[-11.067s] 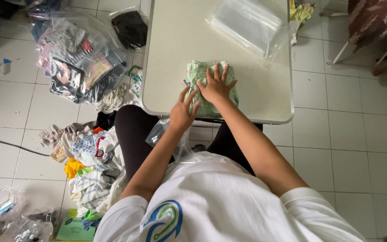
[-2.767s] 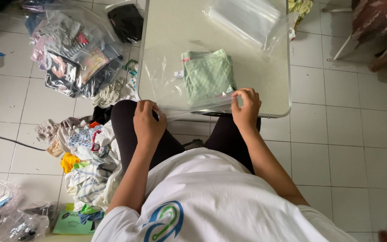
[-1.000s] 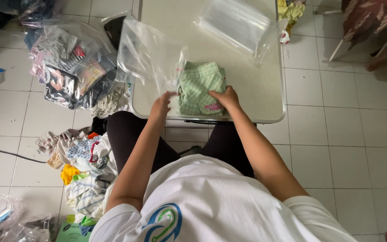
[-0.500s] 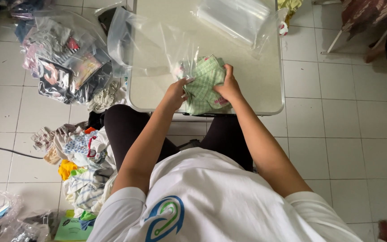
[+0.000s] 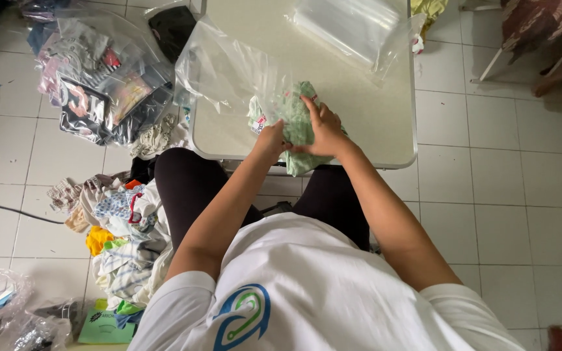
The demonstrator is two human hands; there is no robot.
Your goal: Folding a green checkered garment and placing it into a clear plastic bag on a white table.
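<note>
1. Green folded cloth (image 5: 297,123) sits at the near edge of the surface (image 5: 372,110), partly inside the clear bag (image 5: 229,68); the right hand (image 5: 325,127) grips it from above.
2. Pinched closed on the bag's mouth, the left hand (image 5: 271,138) could lose the thin plastic, and the opening would likely collapse.
3. Cloth overhanging the edge may slide toward the lap if the grip loosens.
4. Bunched fabric might snag on the rim and come unfolded.
</note>
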